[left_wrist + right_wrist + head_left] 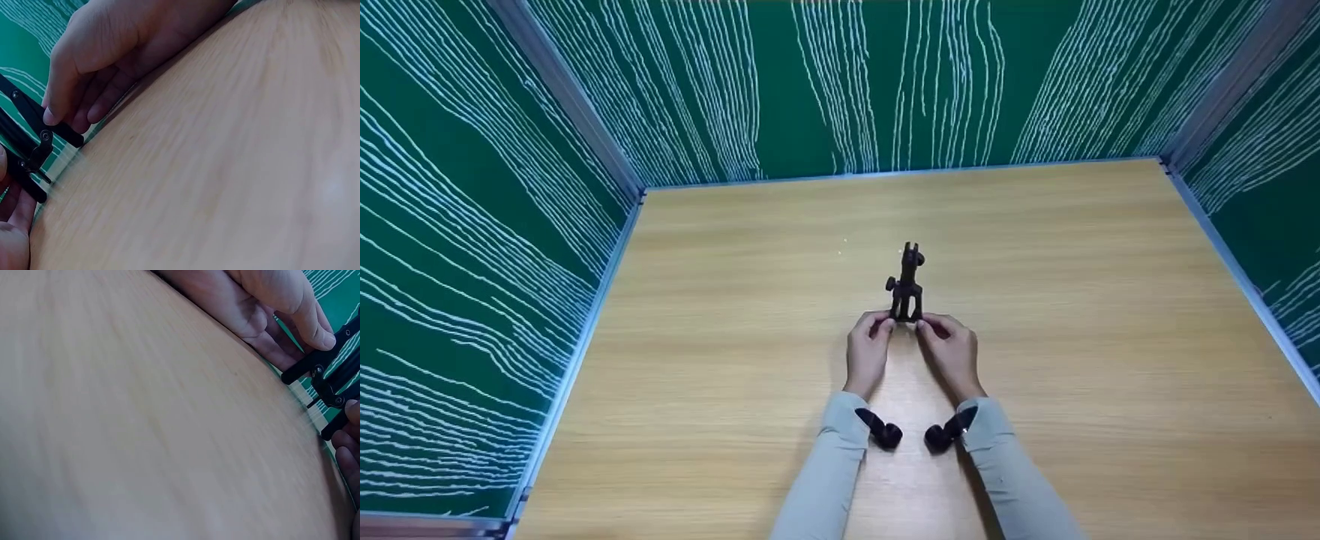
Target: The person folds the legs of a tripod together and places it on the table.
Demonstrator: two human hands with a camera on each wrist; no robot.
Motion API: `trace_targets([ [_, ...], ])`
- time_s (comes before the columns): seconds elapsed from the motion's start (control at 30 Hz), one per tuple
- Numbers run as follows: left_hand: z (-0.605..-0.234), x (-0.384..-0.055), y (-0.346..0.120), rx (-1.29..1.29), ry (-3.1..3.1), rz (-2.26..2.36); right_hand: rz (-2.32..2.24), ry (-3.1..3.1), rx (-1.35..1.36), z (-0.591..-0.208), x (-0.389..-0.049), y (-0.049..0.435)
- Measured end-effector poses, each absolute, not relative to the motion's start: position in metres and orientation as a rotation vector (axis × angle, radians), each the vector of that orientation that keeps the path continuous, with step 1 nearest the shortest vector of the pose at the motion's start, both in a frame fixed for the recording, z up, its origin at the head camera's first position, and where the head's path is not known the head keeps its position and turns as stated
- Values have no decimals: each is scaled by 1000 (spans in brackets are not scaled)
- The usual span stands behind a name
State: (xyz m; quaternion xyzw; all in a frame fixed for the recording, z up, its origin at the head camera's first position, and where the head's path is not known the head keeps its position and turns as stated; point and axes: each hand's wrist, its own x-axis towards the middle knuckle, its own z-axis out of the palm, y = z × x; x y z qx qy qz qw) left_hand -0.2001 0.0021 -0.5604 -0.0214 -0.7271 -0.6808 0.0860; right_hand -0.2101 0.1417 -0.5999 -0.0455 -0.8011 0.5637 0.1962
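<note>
Pale sleeves point(819, 484) come in from the bottom edge of the head view, one on each forearm, both lying over a wood-grained counter point(720, 337); a black wrist camera point(888, 436) juts inward from the left cuff, and its twin point(937, 439) juts inward from the right cuff, the two facing each other with a gap between.

Just beyond them are the two hands, set close together, mirror fashion, at either side of a black stand point(907, 289); the left hand point(868, 354) pinches the lower left leg between thumb and fingers, and the right hand point(954, 356) pinches the lower right leg in the same way; neither is spread, each being closed down to the thickness of the leg.

This stand is near the middle of the counter, its legs toward the person and its forked top point(912, 247) farther off in the head view; a knob point(891, 283) sticks out on its left, another point(920, 259) higher up on its right; the wrist views show a hinged link point(44, 147) between the legs, whose feet are close to the wood, though I cannot tell whether they touch it.

Green panels point(776, 90) with wavy white lines enclose the far side, left and right.
</note>
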Motion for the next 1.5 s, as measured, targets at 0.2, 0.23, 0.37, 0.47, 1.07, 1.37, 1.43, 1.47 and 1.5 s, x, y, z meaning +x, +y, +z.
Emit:
trace_targets([
  [0.2,-568,-205,4,-50,-2156,-2066,1650,-2241,-143,-598,-208,141],
  [0.23,-573,-207,4,-46,-2163,-2059,1656,-2240,-138,-598,-208,141],
  [0.37,-591,-217,4,-27,-2192,-2011,1645,-2250,-115,-598,-208,141],
  [0.47,-592,-218,2,-19,-2212,-1979,1628,-2262,-97,-599,-208,141],
  [1.07,-590,-230,-8,-35,-2349,-1855,1731,-2254,73,-600,-208,141],
  [1.37,-587,-234,-9,-43,-2327,-1925,1743,-2326,58,-598,-207,141],
  [1.43,-587,-234,-9,-49,-2322,-1933,1758,-2327,51,-598,-207,141],
  [1.47,-587,-235,-9,-53,-2320,-1936,1762,-2327,49,-598,-208,141],
  [1.5,-587,-235,-9,-57,-2318,-1938,1765,-2326,49,-599,-208,141],
])
